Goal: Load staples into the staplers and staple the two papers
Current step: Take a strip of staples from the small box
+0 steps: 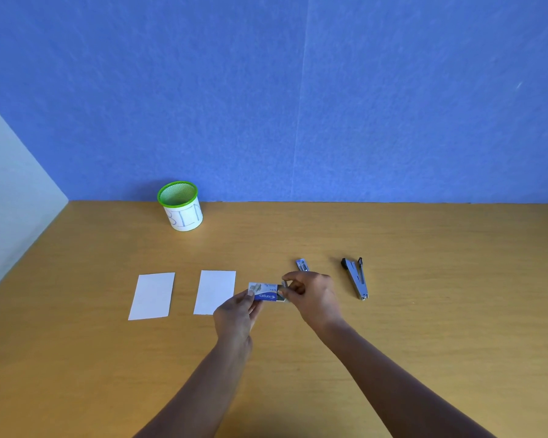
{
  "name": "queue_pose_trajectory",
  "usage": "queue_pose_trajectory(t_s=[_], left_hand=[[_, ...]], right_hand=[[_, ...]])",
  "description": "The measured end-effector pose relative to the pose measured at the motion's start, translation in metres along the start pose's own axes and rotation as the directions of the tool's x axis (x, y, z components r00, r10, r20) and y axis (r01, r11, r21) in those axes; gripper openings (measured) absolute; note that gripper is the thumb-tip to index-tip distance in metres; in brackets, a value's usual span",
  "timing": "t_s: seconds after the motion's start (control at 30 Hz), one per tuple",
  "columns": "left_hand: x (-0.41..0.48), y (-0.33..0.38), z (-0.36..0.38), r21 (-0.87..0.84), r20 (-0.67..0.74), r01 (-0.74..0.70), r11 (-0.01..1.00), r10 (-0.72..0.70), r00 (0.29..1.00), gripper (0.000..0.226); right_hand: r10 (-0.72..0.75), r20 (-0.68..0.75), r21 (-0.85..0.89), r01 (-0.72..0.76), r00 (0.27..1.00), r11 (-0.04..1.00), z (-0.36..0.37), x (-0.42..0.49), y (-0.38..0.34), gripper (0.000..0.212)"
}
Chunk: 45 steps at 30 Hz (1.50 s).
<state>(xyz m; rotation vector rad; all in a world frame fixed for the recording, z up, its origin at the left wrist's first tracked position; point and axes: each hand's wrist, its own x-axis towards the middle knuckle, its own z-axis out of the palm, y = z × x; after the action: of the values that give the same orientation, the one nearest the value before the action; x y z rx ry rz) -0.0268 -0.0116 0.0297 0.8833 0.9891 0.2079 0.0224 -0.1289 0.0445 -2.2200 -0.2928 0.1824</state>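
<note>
Matt wooden table (424,327), metal stapler (356,279) (shiny), mesh bin (181,205).

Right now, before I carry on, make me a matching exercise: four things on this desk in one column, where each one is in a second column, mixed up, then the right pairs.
Things:
1. staple box
2. grey stapler
3. green-rimmed cup
4. small stapler

Places:
A. just beyond the right hand, partly hidden by it
B. at the back of the table, near the blue wall
C. gripped by the left hand, with the right hand pinching at its open end
D. lying opened out, to the right of both hands

Pairs: 1-C, 2-D, 3-B, 4-A
</note>
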Motion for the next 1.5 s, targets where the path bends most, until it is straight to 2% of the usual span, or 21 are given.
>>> queue_pose_trajectory(t_s=[0.17,0.37,0.6,0.73,0.93,1.07,1.37,1.5], left_hand=[[0.002,-0.001,0.000,-0.016,0.012,-0.003,1.000,0.003,1.000,0.013],[0.015,-0.006,-0.009,0.059,-0.003,0.003,0.998,-0.002,1.000,0.006],[0.030,-0.019,-0.021,0.277,-0.016,-0.029,0.960,0.035,0.999,0.011],[0.031,-0.021,-0.023,0.420,-0.009,-0.082,0.904,0.094,0.995,0.013],[0.033,-0.023,-0.024,0.623,0.021,-0.175,0.763,0.207,0.978,0.017],[0.032,-0.023,-0.024,0.722,0.021,-0.187,0.666,0.249,0.968,0.024],[0.027,-0.024,-0.024,0.706,0.011,-0.175,0.686,0.237,0.971,0.042],[0.023,-0.019,-0.022,0.709,0.001,-0.248,0.660,0.350,0.937,0.035]], right_hand=[[0.014,0.027,-0.030,-0.013,1.000,0.999,-0.002,0.003,-0.001,0.019],[0.147,0.038,0.113,-0.150,0.988,0.982,-0.003,0.005,0.007,0.014],[0.276,0.137,0.190,-0.299,0.951,0.935,0.001,0.000,0.019,0.011],[0.321,0.190,0.225,-0.360,0.928,0.905,0.006,-0.003,0.023,0.008],[0.295,0.206,0.146,-0.328,0.933,0.933,0.012,-0.005,0.027,0.015],[0.271,0.187,0.125,-0.296,0.944,0.947,0.017,-0.006,0.028,0.019],[0.205,0.147,0.121,-0.224,0.968,0.967,0.021,-0.005,0.030,0.015],[0.196,0.132,0.072,-0.207,0.972,0.976,0.021,-0.006,0.030,0.012]])
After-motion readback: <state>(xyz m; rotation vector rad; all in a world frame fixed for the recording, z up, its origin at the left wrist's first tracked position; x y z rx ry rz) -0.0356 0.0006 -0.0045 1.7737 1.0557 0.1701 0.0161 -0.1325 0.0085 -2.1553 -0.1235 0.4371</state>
